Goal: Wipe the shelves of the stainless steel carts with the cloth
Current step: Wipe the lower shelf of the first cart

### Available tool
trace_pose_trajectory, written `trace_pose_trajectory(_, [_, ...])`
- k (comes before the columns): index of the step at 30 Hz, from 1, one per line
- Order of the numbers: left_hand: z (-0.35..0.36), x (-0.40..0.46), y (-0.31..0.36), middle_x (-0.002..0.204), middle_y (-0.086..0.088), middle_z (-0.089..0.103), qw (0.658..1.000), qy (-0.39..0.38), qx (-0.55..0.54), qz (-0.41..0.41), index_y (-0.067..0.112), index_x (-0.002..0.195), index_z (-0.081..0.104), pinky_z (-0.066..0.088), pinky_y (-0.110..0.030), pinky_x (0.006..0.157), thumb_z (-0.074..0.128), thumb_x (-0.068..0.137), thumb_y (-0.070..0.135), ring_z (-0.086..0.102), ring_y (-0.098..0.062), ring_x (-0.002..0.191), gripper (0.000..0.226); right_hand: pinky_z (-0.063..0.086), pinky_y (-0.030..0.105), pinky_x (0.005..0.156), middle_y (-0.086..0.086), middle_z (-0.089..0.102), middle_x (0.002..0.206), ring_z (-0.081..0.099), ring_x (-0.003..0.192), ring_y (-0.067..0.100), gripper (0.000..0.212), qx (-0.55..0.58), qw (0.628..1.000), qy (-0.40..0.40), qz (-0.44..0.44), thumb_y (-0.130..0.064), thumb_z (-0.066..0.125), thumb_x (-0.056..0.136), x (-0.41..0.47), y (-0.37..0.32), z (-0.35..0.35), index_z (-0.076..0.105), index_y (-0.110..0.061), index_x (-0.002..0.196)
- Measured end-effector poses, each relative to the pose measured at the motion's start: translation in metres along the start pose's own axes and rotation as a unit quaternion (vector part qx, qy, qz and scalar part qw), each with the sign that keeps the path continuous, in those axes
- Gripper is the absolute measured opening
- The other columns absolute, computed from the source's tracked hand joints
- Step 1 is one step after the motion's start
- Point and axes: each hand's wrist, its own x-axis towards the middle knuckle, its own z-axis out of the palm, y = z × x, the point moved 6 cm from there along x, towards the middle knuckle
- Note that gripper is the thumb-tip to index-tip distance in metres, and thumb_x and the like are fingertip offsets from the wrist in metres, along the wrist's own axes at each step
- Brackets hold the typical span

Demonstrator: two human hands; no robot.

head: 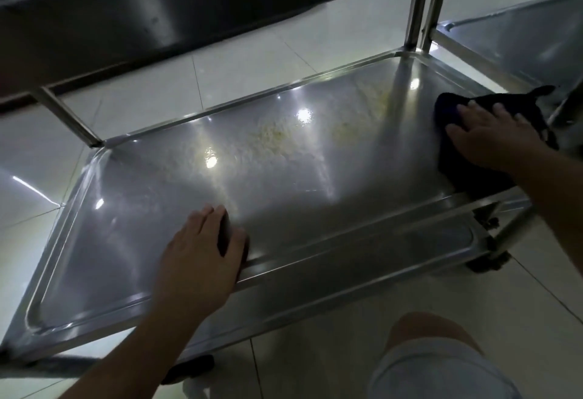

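Flat, cloth (492, 143) (long axis near-to-far) under right hand (492, 136)

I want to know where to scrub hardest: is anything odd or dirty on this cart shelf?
Yes. A yellowish, crusty residue is smeared across the middle and far part of the shelf, dulling the steel. The right hand presses the dark cloth at the right end, short of it.

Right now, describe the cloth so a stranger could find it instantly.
Start at the lower steel shelf of the cart. Follow it to its right end, where the right hand presses flat on the cloth. It is the only dark, soft thing on the shiny metal.
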Motion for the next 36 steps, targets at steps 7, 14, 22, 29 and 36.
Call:
trace_pose_trajectory(7, [0.001, 0.001, 0.001, 0.155, -0.001, 0.046, 1.000, 0.001, -0.007, -0.001, 0.022, 0.152, 0.043, 0.040, -0.045, 0.114, 0.024, 0.100, 0.065, 0.048, -0.021, 0.138, 0.070, 0.008, 0.048, 0.127, -0.006, 0.012, 0.174, 0.010, 0.160, 0.027, 0.067, 0.005, 0.964, 0.006, -0.268, -0.055, 0.022, 0.105, -0.063, -0.215, 0.051, 0.016, -0.028, 0.166])
trace_pose_trajectory(14, [0.004, 0.000, -0.005, 0.162, -0.003, 0.041, 1.000, -0.012, -0.021, -0.004, 0.023, 0.157, 0.037, 0.037, -0.050, 0.119, 0.016, 0.098, 0.067, 0.040, -0.021, 0.147, 0.076, 0.001, 0.046, 0.129, -0.014, 0.009, 0.173, 0.004, 0.160, 0.015, 0.061, 0.006, 0.916, -0.023, -0.400, -0.055, 0.021, 0.107, -0.093, -0.285, 0.066, 0.016, -0.036, 0.165])
trace_pose_trajectory(22, [0.002, -0.002, -0.004, 0.160, 0.002, 0.041, 1.000, -0.004, -0.017, -0.018, 0.026, 0.155, 0.038, 0.036, -0.047, 0.120, 0.020, 0.099, 0.063, 0.040, -0.020, 0.147, 0.070, 0.019, 0.051, 0.124, 0.001, 0.031, 0.168, 0.030, 0.152, 0.029, 0.059, -0.007, 0.990, 0.039, -0.134, -0.055, 0.030, 0.105, 0.062, -0.081, 0.000, 0.032, -0.033, 0.159])
trace_pose_trajectory(29, [0.002, -0.004, -0.004, 0.159, 0.000, 0.042, 1.000, -0.008, -0.019, -0.022, 0.027, 0.153, 0.037, 0.036, -0.048, 0.120, 0.021, 0.099, 0.063, 0.041, -0.021, 0.145, 0.067, 0.012, 0.054, 0.127, 0.001, 0.017, 0.173, 0.018, 0.158, 0.030, 0.062, 0.000, 0.998, 0.040, -0.045, -0.050, 0.031, 0.110, 0.054, -0.014, -0.010, 0.024, -0.022, 0.164])
trace_pose_trajectory(36, [0.005, -0.004, -0.007, 0.159, -0.001, 0.039, 0.999, -0.019, -0.022, -0.026, 0.029, 0.152, 0.034, 0.035, -0.051, 0.120, 0.019, 0.101, 0.067, 0.040, -0.023, 0.146, 0.065, 0.004, 0.043, 0.128, -0.011, -0.003, 0.174, -0.001, 0.161, 0.019, 0.076, -0.018, 0.989, -0.034, -0.143, -0.071, 0.008, 0.099, -0.057, -0.068, 0.022, 0.005, -0.035, 0.166])
